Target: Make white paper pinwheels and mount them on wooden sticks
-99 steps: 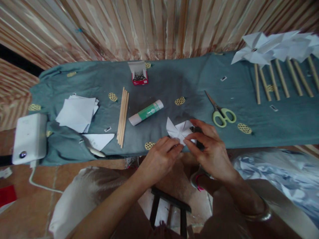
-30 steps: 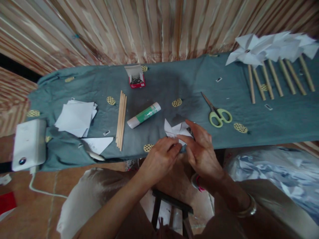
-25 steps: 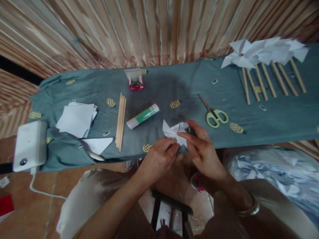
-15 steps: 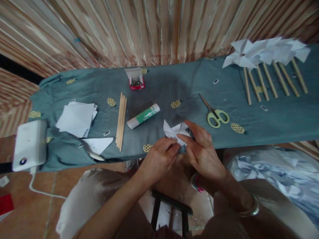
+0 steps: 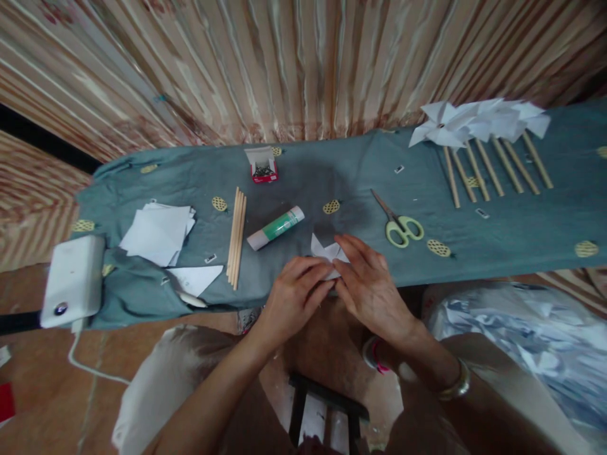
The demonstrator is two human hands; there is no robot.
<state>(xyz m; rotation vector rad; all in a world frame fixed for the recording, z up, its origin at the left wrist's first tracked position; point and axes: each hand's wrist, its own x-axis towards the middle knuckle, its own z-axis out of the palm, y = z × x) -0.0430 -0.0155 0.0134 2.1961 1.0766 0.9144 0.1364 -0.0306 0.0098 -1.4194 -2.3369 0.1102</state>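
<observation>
Paper pinwheel [image 5: 325, 251] is held by left hand [image 5: 294, 292] and right hand [image 5: 372, 292] (seemingly only part-folded), while mounted pinwheels [image 5: 484, 123] are laid out and square sheets [image 5: 159, 232] and wooden sticks [image 5: 236, 239] are left unused.

Before me I see a long table [image 5: 512, 243] under blue-green cloth [image 5: 303, 183] with yellow pineapples [image 5: 332, 206]. On it there lie square white papers in a pile [image 5: 159, 232], a white paper triangle [image 5: 199, 278], pale wooden sticks [image 5: 237, 240], an open red cardboard box [image 5: 264, 178], a green-and-white tube [image 5: 275, 228], green-handled scissors [image 5: 394, 219] and white paper pinwheels [image 5: 481, 120].
</observation>
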